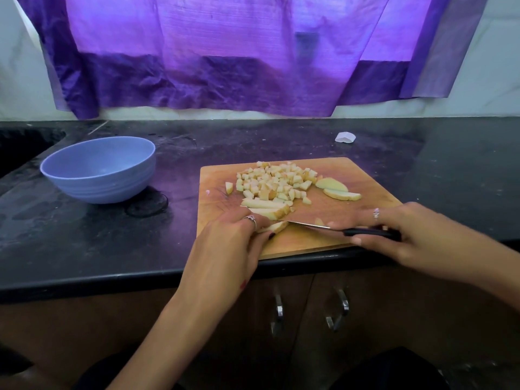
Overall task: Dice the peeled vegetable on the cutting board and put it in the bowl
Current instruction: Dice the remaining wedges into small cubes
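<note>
While one knife [337, 229] cuts on the wooden cutting board [365, 190], one blue bowl [98, 170] waits well apart on the black table [450, 164].

Left hand [228, 243] pinches a potato strip [277, 227]; right hand [405, 235] has its grip curled round the knife handle. One heap of potato cubes [274, 181], too many to count; two slices [337, 190] just beside it; about two more strips [267, 207], partly hidden by fingers. Two cabinet handles [309, 311]; one white scrap [345, 137].
</note>
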